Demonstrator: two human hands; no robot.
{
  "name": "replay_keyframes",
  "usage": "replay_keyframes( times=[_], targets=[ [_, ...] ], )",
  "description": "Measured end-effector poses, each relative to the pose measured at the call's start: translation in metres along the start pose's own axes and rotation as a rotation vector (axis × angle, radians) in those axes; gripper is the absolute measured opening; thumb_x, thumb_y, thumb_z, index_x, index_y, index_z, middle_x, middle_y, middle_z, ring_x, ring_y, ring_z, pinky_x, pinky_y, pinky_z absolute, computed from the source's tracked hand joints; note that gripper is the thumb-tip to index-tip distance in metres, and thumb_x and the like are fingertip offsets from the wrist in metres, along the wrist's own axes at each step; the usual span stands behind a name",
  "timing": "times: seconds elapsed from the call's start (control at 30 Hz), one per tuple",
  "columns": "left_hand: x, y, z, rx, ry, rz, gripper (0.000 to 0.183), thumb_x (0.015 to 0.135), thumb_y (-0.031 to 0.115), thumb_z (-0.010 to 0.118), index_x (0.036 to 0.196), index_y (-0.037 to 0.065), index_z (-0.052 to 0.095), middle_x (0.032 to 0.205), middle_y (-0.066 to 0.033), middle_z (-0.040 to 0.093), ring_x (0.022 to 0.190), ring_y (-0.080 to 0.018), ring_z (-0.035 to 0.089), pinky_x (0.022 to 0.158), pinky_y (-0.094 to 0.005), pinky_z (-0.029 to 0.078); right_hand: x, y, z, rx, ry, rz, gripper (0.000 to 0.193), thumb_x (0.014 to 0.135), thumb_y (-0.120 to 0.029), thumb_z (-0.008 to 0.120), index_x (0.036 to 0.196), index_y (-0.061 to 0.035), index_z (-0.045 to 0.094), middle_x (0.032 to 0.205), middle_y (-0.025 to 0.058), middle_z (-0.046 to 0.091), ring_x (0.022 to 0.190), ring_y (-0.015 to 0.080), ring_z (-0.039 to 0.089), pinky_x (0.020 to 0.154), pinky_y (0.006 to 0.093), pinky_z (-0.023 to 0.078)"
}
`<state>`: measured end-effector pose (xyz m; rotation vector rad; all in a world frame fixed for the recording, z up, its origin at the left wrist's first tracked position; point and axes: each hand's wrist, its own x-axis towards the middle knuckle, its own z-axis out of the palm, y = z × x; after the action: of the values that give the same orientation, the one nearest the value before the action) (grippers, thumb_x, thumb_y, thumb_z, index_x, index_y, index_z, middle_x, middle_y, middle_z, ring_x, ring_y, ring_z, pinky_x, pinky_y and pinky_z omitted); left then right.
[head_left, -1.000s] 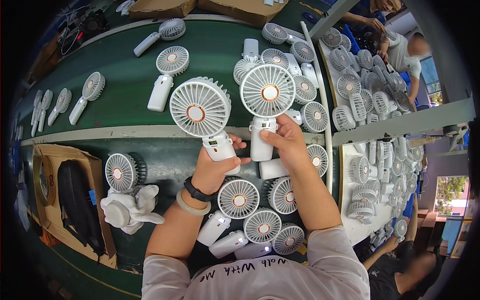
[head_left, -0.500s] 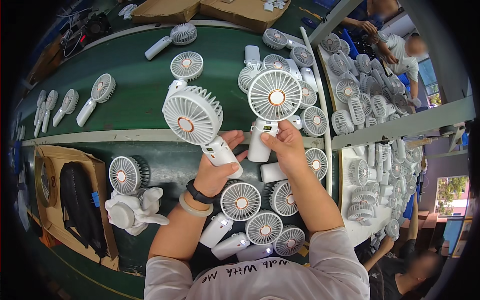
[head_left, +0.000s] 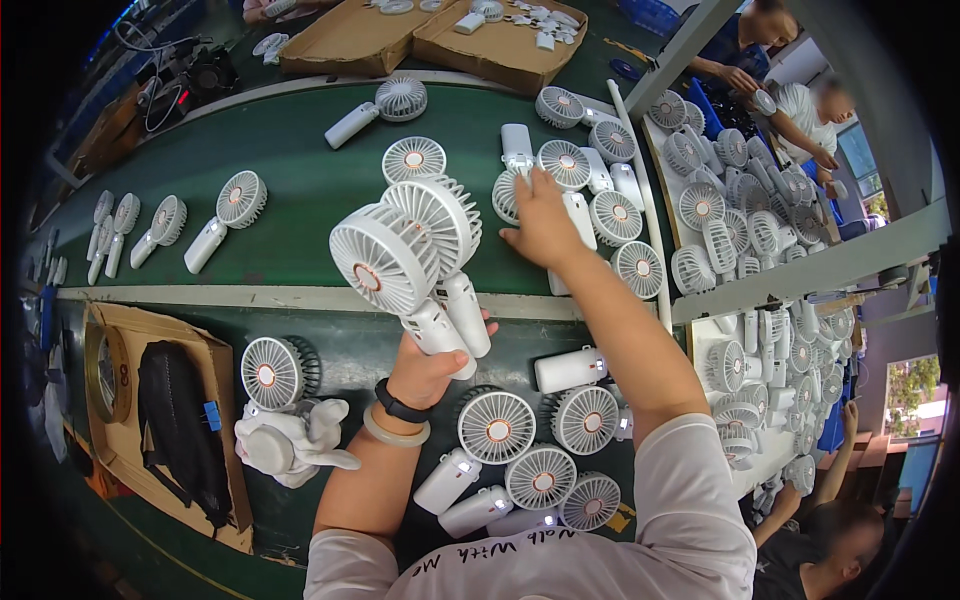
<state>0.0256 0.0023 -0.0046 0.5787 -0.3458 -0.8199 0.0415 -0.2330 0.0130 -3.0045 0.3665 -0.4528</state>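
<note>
My left hand [head_left: 425, 368] is wrapped round the handles of two white handheld fans, held upright over the bench. The nearer fan [head_left: 385, 262] has a copper ring at its hub. The second fan [head_left: 448, 225] is partly hidden behind it. My right hand [head_left: 545, 228] reaches over a cluster of fans on the green belt, thumb and fingers apart. Its fingertips are at a caged fan head [head_left: 506, 198], beside a fan [head_left: 563, 163] that faces up. Whether the fingers press on that head I cannot tell.
Several fans [head_left: 497, 426] lie near my body, some with lit displays. A white cloth bundle [head_left: 290, 440] and a cardboard box [head_left: 225, 440] with a black pouch sit at left. Fans crowd the side table [head_left: 715, 465]. A grey post [head_left: 820, 262] crosses at right, with co-workers beyond.
My right hand has let go of its fan and moved forward to the cluster on the belt. That fan is now in my left hand, together with the one it held before.
</note>
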Motion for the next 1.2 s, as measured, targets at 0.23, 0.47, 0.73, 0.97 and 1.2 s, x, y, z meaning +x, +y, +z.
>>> replay_keyframes(
  times=[0.23, 0.47, 0.73, 0.97, 1.2],
  targets=[
    [-0.003, 0.004, -0.003, 0.032, 0.044, 0.014, 0.089, 0.062, 0.009, 0.074, 0.136, 0.015, 0.023, 0.116, -0.0127, 0.045, 0.106, -0.028, 0.052, 0.086, -0.047, 0.049, 0.007, -0.01, -0.014, 0.408, -0.097, -0.323, 0.065, 0.065, 0.001, 0.064, 0.126, 0.0022, 0.042, 0.134, 0.02, 0.037, 0.123, 0.0351, 0.036, 0.103, 0.0388, 0.031],
    [-0.003, 0.004, -0.005, 0.056, 0.04, 0.008, 0.084, 0.062, 0.007, 0.073, 0.133, 0.012, 0.027, 0.116, -0.0136, 0.047, 0.106, -0.0289, 0.052, 0.086, -0.0466, 0.049, 0.028, 0.012, -0.001, -0.074, -0.297, -0.363, 0.062, 0.065, 0.004, 0.061, 0.125, -0.0064, 0.046, 0.124, 0.0128, 0.046, 0.116, 0.0306, 0.042, 0.098, 0.039, 0.036],
    [-0.002, 0.007, -0.003, 0.049, 0.054, 0.025, 0.076, 0.06, 0.007, 0.07, 0.126, 0.006, 0.034, 0.114, -0.0147, 0.049, 0.105, -0.0282, 0.053, 0.086, -0.0456, 0.049, 0.006, 0.009, -0.058, -0.049, -0.119, -0.34, 0.039, 0.066, -0.01, 0.065, 0.104, -0.0052, 0.056, 0.092, 0.01, 0.057, 0.093, 0.0262, 0.055, 0.08, 0.0375, 0.045],
    [0.002, 0.008, 0.002, -0.063, 0.109, 0.032, 0.08, 0.059, 0.006, 0.067, 0.13, 0.009, 0.031, 0.115, -0.0122, 0.048, 0.104, -0.0279, 0.053, 0.084, -0.0451, 0.05, -0.08, -0.012, -0.082, 1.807, -0.243, 0.698, 0.044, 0.083, -0.015, 0.057, 0.123, -0.0036, 0.04, 0.091, 0.0117, 0.055, 0.071, 0.0249, 0.061, 0.062, 0.0423, 0.053],
    [-0.002, 0.007, 0.001, -0.071, 0.019, -0.041, 0.09, 0.059, 0.005, 0.069, 0.136, 0.014, 0.023, 0.114, -0.013, 0.048, 0.102, -0.0298, 0.056, 0.082, -0.0454, 0.051, -0.118, -0.038, -0.077, 2.51, -0.434, 0.185, 0.059, 0.092, -0.044, 0.036, 0.134, -0.0032, 0.029, 0.094, 0.0165, 0.051, 0.059, 0.0238, 0.054, 0.047, 0.0326, 0.044]
  ],
)
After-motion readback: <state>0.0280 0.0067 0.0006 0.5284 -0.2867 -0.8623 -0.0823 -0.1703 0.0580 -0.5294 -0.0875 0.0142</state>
